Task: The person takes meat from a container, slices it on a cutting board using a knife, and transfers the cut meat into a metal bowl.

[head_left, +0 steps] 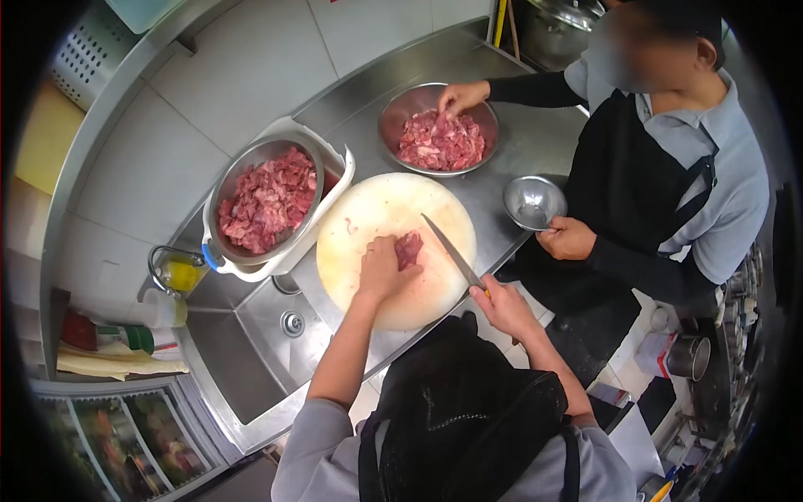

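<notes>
On a round white cutting board (360,209) lies a small piece of raw meat (409,248). My left hand (383,266) presses against that piece, its fingers laid on the meat and board. The handle of a long kitchen knife (450,251) is wrapped in my right hand (504,308), at the board's right edge. Its blade points up and left over the board, apart from the meat. Beyond the board, a steel bowl of cut meat (266,201) rests in a white plastic tub (341,186).
A co-worker (661,167) at the right reaches into another meat bowl (386,125) and holds a small steel bowl (535,201). The steel sink (251,335) lies left of the board. A yellow bottle (178,274) stands by the wall.
</notes>
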A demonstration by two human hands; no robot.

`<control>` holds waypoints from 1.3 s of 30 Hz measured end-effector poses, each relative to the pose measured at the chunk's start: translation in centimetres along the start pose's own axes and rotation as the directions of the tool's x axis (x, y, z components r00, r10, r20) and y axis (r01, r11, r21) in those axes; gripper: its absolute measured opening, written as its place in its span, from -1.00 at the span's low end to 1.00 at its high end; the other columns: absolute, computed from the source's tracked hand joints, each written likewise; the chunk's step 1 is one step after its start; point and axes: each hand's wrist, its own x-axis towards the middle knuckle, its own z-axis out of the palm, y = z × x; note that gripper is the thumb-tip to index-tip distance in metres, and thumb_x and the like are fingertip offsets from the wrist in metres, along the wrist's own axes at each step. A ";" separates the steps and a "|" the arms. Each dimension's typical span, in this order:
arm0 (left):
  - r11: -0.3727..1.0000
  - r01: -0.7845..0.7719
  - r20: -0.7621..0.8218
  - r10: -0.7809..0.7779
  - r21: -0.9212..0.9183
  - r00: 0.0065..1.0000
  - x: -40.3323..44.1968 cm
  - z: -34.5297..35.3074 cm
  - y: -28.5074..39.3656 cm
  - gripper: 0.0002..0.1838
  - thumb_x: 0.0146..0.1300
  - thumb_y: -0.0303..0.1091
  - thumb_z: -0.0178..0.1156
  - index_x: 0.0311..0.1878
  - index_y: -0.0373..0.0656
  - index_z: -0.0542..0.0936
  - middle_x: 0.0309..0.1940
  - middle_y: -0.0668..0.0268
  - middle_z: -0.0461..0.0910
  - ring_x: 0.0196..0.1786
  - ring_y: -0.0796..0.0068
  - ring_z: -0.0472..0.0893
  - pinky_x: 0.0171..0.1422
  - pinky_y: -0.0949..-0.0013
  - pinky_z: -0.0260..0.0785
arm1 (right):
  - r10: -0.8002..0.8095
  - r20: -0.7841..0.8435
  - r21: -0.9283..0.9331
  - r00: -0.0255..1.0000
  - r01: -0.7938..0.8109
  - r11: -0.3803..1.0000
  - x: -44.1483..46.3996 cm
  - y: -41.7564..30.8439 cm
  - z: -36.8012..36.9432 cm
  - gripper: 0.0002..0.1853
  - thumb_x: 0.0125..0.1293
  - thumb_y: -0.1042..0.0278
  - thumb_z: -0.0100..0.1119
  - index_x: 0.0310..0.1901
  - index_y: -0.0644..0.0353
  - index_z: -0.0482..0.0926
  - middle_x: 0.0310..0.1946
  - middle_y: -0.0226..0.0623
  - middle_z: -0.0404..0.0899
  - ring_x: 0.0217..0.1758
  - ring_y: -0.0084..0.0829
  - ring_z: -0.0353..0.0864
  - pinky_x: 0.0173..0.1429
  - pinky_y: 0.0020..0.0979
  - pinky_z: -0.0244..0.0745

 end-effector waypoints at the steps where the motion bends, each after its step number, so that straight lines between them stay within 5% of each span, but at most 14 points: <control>1: 0.985 -0.015 0.003 0.015 -0.172 1.000 -0.5 -1.3 -0.9 -0.30 0.33 0.02 0.57 0.28 -0.31 0.53 0.24 -0.05 0.62 0.34 -0.07 0.61 0.41 -0.20 0.44 | -0.009 -0.022 -0.004 1.000 0.008 1.000 0.1 0.1 0.0 -0.61 0.72 -0.04 0.12 0.06 0.20 0.54 -0.37 0.18 0.74 -0.17 0.37 0.75 -0.05 0.29 0.60; 3: 0.941 -0.009 0.022 0.017 -0.337 1.000 -2.2 -2.3 -3.3 -0.32 0.31 -0.19 0.62 0.28 -0.39 0.50 0.25 -0.11 0.63 0.32 -0.07 0.64 0.42 -0.17 0.46 | -0.007 -0.025 0.000 1.000 0.007 1.000 -0.3 0.1 0.2 -0.61 0.72 -0.04 0.12 0.07 0.20 0.54 -0.36 0.18 0.75 -0.16 0.37 0.76 -0.04 0.29 0.60; 5: 0.505 0.341 0.341 -0.096 -0.793 0.935 -3.3 -2.2 -5.4 -0.30 0.22 -0.48 0.65 0.30 -0.48 0.44 0.29 -0.17 0.62 0.26 -0.08 0.70 0.34 -0.07 0.58 | 0.010 -0.016 -0.016 1.000 -0.011 1.000 -0.5 -0.2 0.1 -0.61 0.72 -0.04 0.12 0.07 0.21 0.55 -0.34 0.18 0.76 -0.15 0.36 0.77 -0.02 0.30 0.60; 7: 0.620 0.230 0.222 -0.091 -0.751 0.971 -4.4 -3.1 -5.0 -0.39 0.24 -0.56 0.61 0.27 -0.43 0.50 0.20 -0.12 0.67 0.12 -0.01 0.77 0.19 0.08 0.65 | 0.018 -0.002 -0.031 1.000 -0.018 0.999 -0.6 -0.1 0.4 -0.61 0.72 -0.04 0.12 0.09 0.20 0.54 -0.32 0.18 0.77 -0.13 0.36 0.77 -0.01 0.31 0.60; 9: 0.859 -0.314 -0.314 0.192 -0.404 0.930 -4.6 -1.4 -6.5 -0.52 0.27 -0.50 0.61 0.17 -0.31 0.59 0.05 0.03 0.74 -0.02 0.07 0.80 0.07 0.15 0.67 | 0.026 0.038 -0.090 0.999 -0.023 0.996 -0.5 -0.7 0.5 -0.62 0.73 -0.02 0.10 0.10 0.20 0.52 -0.32 0.19 0.76 -0.12 0.37 0.78 -0.01 0.31 0.60; 13: 0.814 -0.198 -0.282 0.044 -0.546 0.958 -2.8 0.6 -4.3 -0.67 0.23 -0.48 0.62 -0.01 -0.23 0.69 -0.03 0.15 0.74 -0.06 0.07 0.78 0.04 0.14 0.66 | 0.002 0.096 -0.120 0.995 0.010 0.993 0.6 -2.8 0.9 -0.63 0.75 -0.01 0.04 0.09 0.19 0.50 -0.30 0.21 0.77 -0.11 0.39 0.77 0.01 0.33 0.59; 15: 0.850 -0.200 -0.182 0.125 -0.488 0.975 -2.1 1.3 -3.6 -0.74 0.18 -0.47 0.61 -0.13 -0.21 0.72 0.00 0.18 0.71 0.04 0.03 0.74 0.10 0.09 0.64 | -0.014 0.159 -0.149 0.987 0.038 0.988 1.4 -3.3 1.6 -0.64 0.76 0.01 -0.02 0.08 0.19 0.50 -0.27 0.22 0.77 -0.10 0.40 0.77 0.05 0.35 0.60; 17: 0.869 -0.285 -0.279 0.180 -0.403 0.943 -2.0 1.6 -3.4 -0.78 0.21 -0.42 0.63 -0.15 -0.17 0.77 -0.04 0.17 0.68 -0.14 0.07 0.73 -0.05 0.14 0.65 | 0.004 0.167 -0.252 0.986 0.039 0.967 2.0 -3.3 1.6 -0.65 0.76 0.02 -0.04 0.09 0.19 0.51 -0.26 0.22 0.78 -0.09 0.40 0.78 0.08 0.36 0.61; 26: 0.955 -0.253 -0.120 0.236 -0.154 0.964 -3.5 0.8 -2.0 -0.78 0.24 -0.23 0.59 -0.05 0.08 0.85 0.26 0.25 0.58 0.29 0.11 0.58 0.31 -0.10 0.48 | 0.084 -0.011 -0.244 0.996 -0.085 0.966 1.0 -4.3 -0.2 -0.66 0.75 0.05 -0.02 0.08 0.21 0.53 -0.22 0.26 0.78 -0.06 0.41 0.78 0.12 0.35 0.63; 29: 0.875 -0.475 -0.307 0.429 -0.091 0.849 -1.7 0.4 -2.3 -0.60 0.22 -0.25 0.63 0.12 0.00 0.78 0.37 0.12 0.56 0.32 0.00 0.63 0.41 -0.10 0.51 | 0.077 -0.021 -0.241 0.997 -0.079 0.967 0.0 -3.8 0.6 -0.66 0.75 0.06 0.00 0.06 0.22 0.53 -0.24 0.26 0.77 -0.08 0.41 0.77 0.11 0.34 0.63; 31: 0.862 -0.435 -0.127 0.416 -0.260 0.901 0.1 1.0 -2.7 -0.39 0.19 -0.26 0.64 0.30 -0.06 0.64 0.35 0.03 0.59 0.35 -0.05 0.63 0.45 -0.03 0.51 | 0.053 -0.062 -0.206 0.997 -0.065 0.976 -0.5 -3.4 0.9 -0.66 0.74 0.07 0.02 0.04 0.23 0.54 -0.29 0.26 0.76 -0.11 0.41 0.77 0.08 0.34 0.64; 35: 0.914 -0.260 -0.071 0.250 -0.312 0.966 0.6 1.7 -2.3 -0.26 0.21 -0.26 0.64 0.41 -0.11 0.52 0.27 0.02 0.64 0.33 -0.09 0.64 0.43 0.01 0.53 | 0.076 -0.082 -0.178 0.994 -0.089 0.980 -1.2 -3.2 0.9 -0.67 0.73 0.08 0.05 0.03 0.23 0.55 -0.33 0.25 0.76 -0.13 0.42 0.77 0.06 0.33 0.64; 37: 0.876 -0.207 -0.167 0.147 -0.436 0.975 -0.4 1.8 -2.5 -0.48 0.27 -0.28 0.61 0.24 -0.14 0.65 0.20 0.06 0.69 0.27 -0.08 0.67 0.38 0.02 0.56 | 0.073 -0.095 -0.189 0.993 -0.090 0.978 -1.3 -2.9 1.1 -0.68 0.73 0.09 0.07 0.04 0.24 0.55 -0.34 0.25 0.76 -0.13 0.40 0.77 0.05 0.32 0.64; 39: 0.878 -0.304 -0.229 0.231 -0.370 0.946 -1.2 2.0 -2.9 -0.60 0.29 -0.30 0.60 0.12 -0.17 0.69 0.19 0.07 0.69 0.25 -0.06 0.68 0.37 0.02 0.56 | 0.073 -0.098 -0.195 0.992 -0.091 0.976 -1.3 -2.4 1.5 -0.69 0.73 0.10 0.07 0.03 0.23 0.55 -0.34 0.24 0.76 -0.14 0.39 0.77 0.04 0.32 0.64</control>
